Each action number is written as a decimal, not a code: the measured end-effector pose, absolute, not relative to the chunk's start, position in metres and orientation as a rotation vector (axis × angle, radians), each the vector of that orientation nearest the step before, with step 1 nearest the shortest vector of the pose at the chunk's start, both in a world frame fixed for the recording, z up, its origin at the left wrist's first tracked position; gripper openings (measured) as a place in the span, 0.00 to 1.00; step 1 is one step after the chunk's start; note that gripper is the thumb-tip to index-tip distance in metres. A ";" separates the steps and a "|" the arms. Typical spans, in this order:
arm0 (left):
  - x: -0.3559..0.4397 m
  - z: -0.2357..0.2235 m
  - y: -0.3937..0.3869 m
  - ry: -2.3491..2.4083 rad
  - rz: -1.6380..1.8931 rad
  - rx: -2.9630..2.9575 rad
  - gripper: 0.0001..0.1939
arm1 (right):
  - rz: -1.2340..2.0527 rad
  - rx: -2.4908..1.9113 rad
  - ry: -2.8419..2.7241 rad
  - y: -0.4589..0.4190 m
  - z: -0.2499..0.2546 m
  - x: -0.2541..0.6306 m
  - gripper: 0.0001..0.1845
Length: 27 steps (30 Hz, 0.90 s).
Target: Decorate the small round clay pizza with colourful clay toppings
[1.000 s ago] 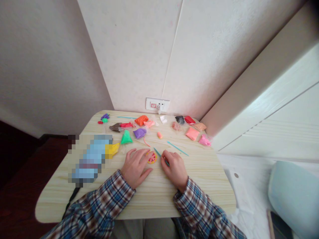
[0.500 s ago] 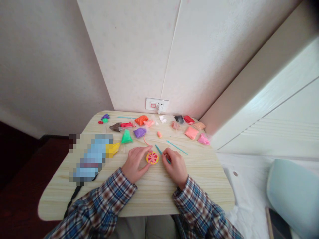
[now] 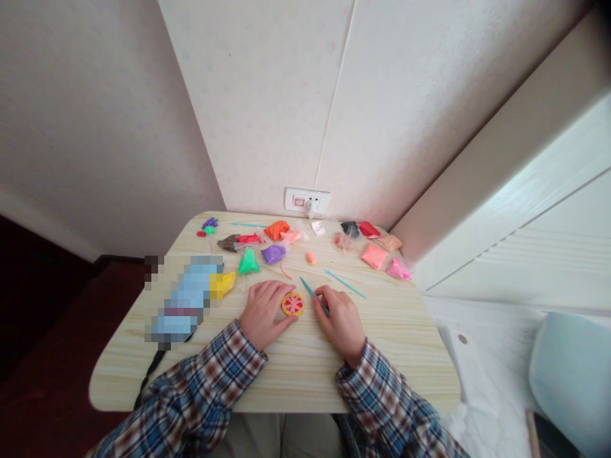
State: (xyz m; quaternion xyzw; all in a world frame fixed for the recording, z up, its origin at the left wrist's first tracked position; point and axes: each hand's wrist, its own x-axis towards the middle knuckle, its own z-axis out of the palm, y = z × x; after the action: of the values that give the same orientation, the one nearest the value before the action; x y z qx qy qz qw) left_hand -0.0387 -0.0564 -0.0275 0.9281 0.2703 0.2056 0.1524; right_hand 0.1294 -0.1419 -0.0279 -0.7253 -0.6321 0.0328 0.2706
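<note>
"Between the left hand (image 3: pixel 266 313) and the right hand (image 3: pixel 344 320), that's where the disc (image 3: pixel 293 304) is?"

"Yes, flat on the worktop (image 3: pixel 296 375), yellow at the rim, with red and pink wedges inside."

"Nearer to which hand?"

"The left. It sits in the bend of that hand, the thumb along the near edge and the fingers arched over the far edge."

"Gripped, then?"

"I can't tell. The thumb and fingers are spread around it, but whether they press on it doesn't show."

"And the right hand?"

"Closed on a blue tool (image 3: pixel 308 287), pinched between thumb and fingers. It's just to the right of the disc, apart from it. The tool's pointed end slants up and left, past the disc's far right side."

"What lies around them?"

"A red strip (image 3: pixel 285 270) beyond the left fingers, a peach lump (image 3: pixel 311 258) farther back, and a blue stick (image 3: pixel 345 284) beyond the right hand. Behind the left hand are 3 bags: yellow (image 3: pixel 226 284), green (image 3: pixel 249 261) and purple (image 3: pixel 273 254)."
</note>
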 end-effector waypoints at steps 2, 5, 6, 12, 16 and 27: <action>-0.039 -0.028 -0.057 0.726 0.602 2.699 0.19 | 0.075 -1.951 -1.727 -0.142 -0.028 0.129 0.06; -0.041 -0.026 -0.059 0.640 0.616 2.763 0.23 | 0.089 -1.965 -1.733 -0.142 -0.028 0.129 0.06; -0.041 -0.026 -0.060 0.620 0.620 2.784 0.24 | 0.099 -1.969 -1.733 -0.142 -0.028 0.129 0.06; -0.046 -0.029 -0.060 0.518 0.695 2.899 0.24 | 0.082 -1.978 -1.760 -0.143 -0.026 0.129 0.06; -0.045 -0.035 -0.059 0.446 0.677 2.947 0.24 | -0.031 -1.963 -1.859 -0.146 -0.024 0.124 0.07; -0.039 -0.036 -0.066 0.497 0.786 2.991 0.19 | -0.046 -2.067 -1.865 -0.150 -0.023 0.107 0.07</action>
State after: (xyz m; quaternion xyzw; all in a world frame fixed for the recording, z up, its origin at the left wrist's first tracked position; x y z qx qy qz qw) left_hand -0.0389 -0.0655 -0.0362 0.9549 0.1587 0.2509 0.0045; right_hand 0.1066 -0.1503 -0.0234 -0.7305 -0.6593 -0.0162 0.1775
